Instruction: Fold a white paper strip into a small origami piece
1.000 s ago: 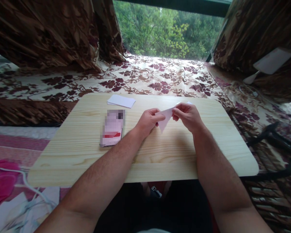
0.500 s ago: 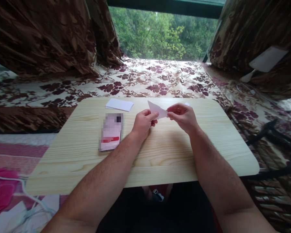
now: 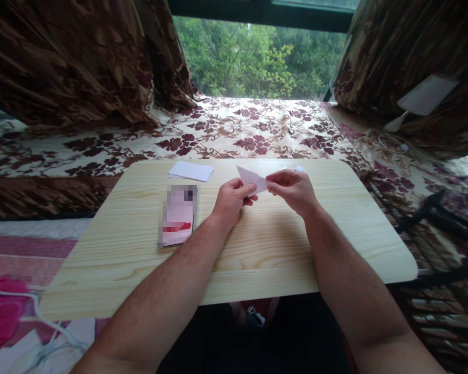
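Note:
A small piece of folded white paper point(image 3: 248, 175), with a pointed upper left corner, is held in the air over the table. My left hand point(image 3: 233, 200) pinches it from the left, thumb on top and fingers beneath. At its right tip, the thumb and fingertips of my right hand point(image 3: 292, 189) close on the paper. To the left of my left hand lies a phone point(image 3: 179, 215), partly pixelated, with a red band on it. Behind the phone rests a stack of white paper sheets point(image 3: 191, 171).
The light wooden table point(image 3: 265, 259) has rounded corners. A small whitish object point(image 3: 299, 169) lies behind my right hand. Beyond are a floral-covered ledge point(image 3: 249, 124) and a white lamp point(image 3: 427, 96). A black chair point(image 3: 452, 223) stands at right; white cables point(image 3: 39, 311) lie at lower left.
The view has tilted slightly, so the scene sits a little lower. My right hand has shifted slightly left along with the paper's tip; both hands keep their hold.

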{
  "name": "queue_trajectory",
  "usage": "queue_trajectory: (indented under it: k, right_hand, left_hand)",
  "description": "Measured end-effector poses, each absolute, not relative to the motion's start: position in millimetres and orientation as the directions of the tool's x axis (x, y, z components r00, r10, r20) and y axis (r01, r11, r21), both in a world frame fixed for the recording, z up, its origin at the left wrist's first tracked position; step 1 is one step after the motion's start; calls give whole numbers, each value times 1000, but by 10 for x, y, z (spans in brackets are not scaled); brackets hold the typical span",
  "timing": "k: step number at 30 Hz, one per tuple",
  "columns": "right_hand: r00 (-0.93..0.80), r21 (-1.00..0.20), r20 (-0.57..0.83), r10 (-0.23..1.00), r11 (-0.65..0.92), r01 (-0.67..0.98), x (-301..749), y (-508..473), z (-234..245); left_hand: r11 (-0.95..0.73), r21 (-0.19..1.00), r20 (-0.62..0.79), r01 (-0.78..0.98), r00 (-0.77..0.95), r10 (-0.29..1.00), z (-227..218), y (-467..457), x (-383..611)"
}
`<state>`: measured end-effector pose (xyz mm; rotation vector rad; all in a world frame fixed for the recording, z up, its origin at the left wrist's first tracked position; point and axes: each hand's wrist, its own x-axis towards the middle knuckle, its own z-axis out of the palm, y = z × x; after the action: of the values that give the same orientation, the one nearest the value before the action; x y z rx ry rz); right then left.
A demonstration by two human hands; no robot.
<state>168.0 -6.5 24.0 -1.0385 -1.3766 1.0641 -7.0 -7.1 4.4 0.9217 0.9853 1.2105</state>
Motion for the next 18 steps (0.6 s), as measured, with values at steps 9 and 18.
queue_trajectory:
  k: [9,18]
  right_hand:
    - [-113,-979,197,974,202,34,1688,-44,225]
    - [-122,-983,181,976,182,-6,1676,-79,281]
  left_hand:
    - [126,941,-86,-315,139,987,20,-80,-42]
    - [122,921,-78,-370,133,988,-11,-61,-52]
